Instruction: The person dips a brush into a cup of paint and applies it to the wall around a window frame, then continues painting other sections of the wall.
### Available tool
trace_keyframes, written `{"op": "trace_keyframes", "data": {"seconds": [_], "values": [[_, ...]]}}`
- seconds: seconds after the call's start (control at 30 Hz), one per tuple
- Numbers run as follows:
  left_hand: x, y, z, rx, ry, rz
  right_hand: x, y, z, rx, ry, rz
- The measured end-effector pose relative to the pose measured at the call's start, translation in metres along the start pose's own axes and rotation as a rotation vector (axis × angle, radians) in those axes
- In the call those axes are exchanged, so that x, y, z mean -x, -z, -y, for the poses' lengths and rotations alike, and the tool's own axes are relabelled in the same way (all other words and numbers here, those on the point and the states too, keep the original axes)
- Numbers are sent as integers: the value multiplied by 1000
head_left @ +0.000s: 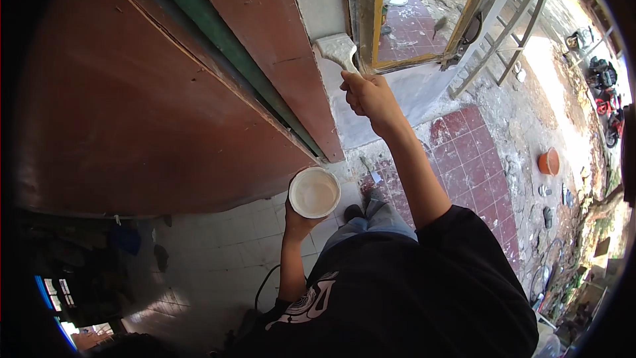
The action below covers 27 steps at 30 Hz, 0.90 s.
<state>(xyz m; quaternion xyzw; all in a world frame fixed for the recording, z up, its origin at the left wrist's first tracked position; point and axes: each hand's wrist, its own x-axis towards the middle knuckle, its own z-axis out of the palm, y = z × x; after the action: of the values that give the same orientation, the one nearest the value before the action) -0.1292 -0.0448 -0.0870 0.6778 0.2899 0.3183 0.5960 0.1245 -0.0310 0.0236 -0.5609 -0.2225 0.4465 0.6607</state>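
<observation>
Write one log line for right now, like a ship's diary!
right hand: holds brush at pale wall, beside window frame | left hand: holds cup, open top up

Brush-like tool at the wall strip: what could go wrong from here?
Smear: the brush-like tool in the right hand is right beside the brown board; a small slip could mark it.

Spill: the left hand holds an open cup with pale contents over the floor; a tilt might tip some out.

Bump: the window frame is close to the right hand; knuckles may catch it.
</observation>
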Motion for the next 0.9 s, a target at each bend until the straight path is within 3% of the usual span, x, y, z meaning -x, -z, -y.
{"op": "trace_keyframes", "data": {"seconds": [0.17,0.23,0.43,0.57,0.63,0.77,0.9], "values": [[0,-3,-3,-39,3,24,14,8,-8,-66,-53,45],[-1,-5,-5,-21,6,29,23,8,-10,76,10,37],[-4,-5,-2,-37,-17,38,30,8,-2,126,246,0],[-6,-6,-6,-24,-2,57,-2,-1,6,66,357,7],[-6,-5,-4,-26,6,57,-21,-6,4,250,443,-76],[-7,0,4,-50,12,36,-59,0,-35,211,476,-181],[-6,5,9,-51,64,30,-80,12,-69,169,422,-153]]}}
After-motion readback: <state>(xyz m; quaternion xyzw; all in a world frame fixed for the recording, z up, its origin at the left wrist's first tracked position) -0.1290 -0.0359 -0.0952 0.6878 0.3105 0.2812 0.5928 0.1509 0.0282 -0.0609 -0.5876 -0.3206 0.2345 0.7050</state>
